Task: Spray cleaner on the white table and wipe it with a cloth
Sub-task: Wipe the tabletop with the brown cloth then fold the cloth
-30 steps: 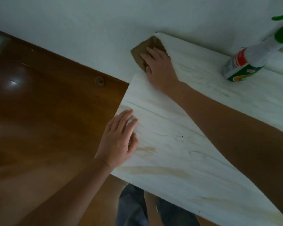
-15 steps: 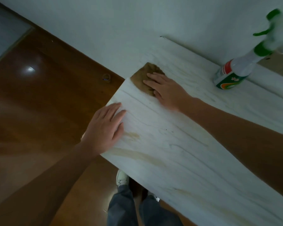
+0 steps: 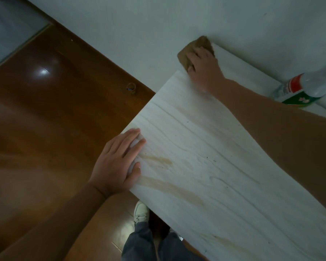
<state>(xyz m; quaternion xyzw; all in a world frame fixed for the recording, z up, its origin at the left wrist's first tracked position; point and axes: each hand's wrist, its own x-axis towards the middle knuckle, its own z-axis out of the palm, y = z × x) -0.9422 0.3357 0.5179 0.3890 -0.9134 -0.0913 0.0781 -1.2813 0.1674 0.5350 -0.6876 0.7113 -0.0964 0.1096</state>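
Observation:
The white table (image 3: 224, 176) runs from lower right to the far wall and carries brownish stains near its front edge. My right hand (image 3: 203, 69) presses a brown cloth (image 3: 191, 48) flat on the table's far corner, next to the wall. My left hand (image 3: 119, 162) lies palm down on the table's left edge, fingers spread, holding nothing. The spray cleaner bottle (image 3: 307, 89), clear with a red and green label, stands at the right by the wall, beyond my right forearm.
A white wall (image 3: 158, 34) borders the table's far side. Brown wooden floor (image 3: 45, 119) lies to the left, with a small ring-shaped object (image 3: 131, 88) near the wall. My legs and a white shoe (image 3: 141, 211) show below the table's front edge.
My right hand has slid the cloth away from me, back to the table's far corner at the wall. My left hand stays planted on the left edge.

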